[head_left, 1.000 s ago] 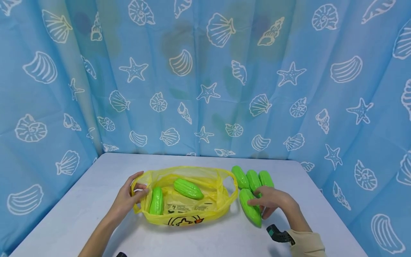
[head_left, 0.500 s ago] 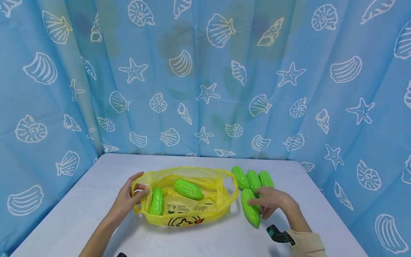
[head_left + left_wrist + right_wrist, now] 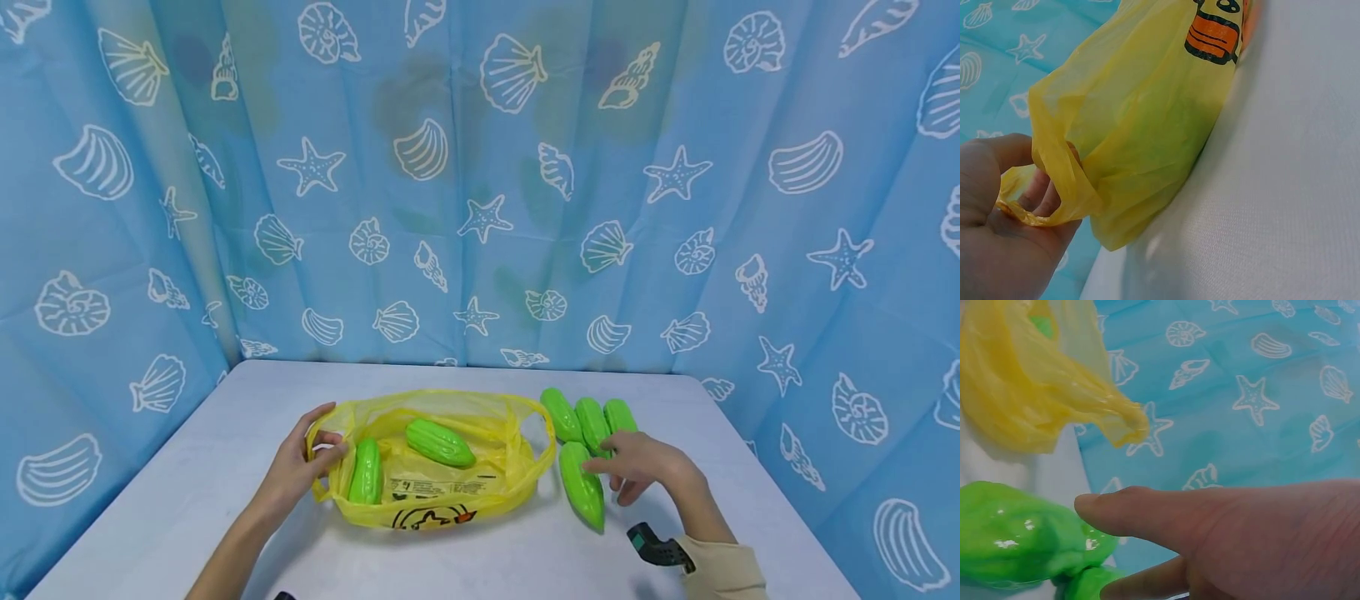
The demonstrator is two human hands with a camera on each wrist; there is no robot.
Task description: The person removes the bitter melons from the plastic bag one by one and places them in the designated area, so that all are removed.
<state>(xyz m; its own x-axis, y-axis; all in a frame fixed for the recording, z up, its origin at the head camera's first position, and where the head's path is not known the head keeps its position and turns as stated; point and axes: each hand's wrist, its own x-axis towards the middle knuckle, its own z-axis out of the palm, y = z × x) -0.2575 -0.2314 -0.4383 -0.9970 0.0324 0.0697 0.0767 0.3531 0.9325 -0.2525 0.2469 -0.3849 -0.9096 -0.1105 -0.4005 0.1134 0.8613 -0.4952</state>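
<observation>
The right hand [image 3: 641,463] has eased slightly back, fingers loosened, leaving the near gourd [image 3: 582,497] ungripped by its thumb tip (contact unclear), outside the bag [image 3: 498,505]; the left hand [image 3: 302,460] grasps the bag's handle, two gourds [image 3: 440,442] inside beyond its fingertips.

From the tabletop's near side, the head camera looks forward and down over the tabletop [image 3: 420,567] to its far corners and the curtain [image 3: 480,208]. Close by the left grip [image 3: 1004,253], one wrist camera, rolled sideways, faces the yellow bag [image 3: 1129,137]; the other looks past the right grip [image 3: 1229,531]. All three share bag and curtain.
</observation>
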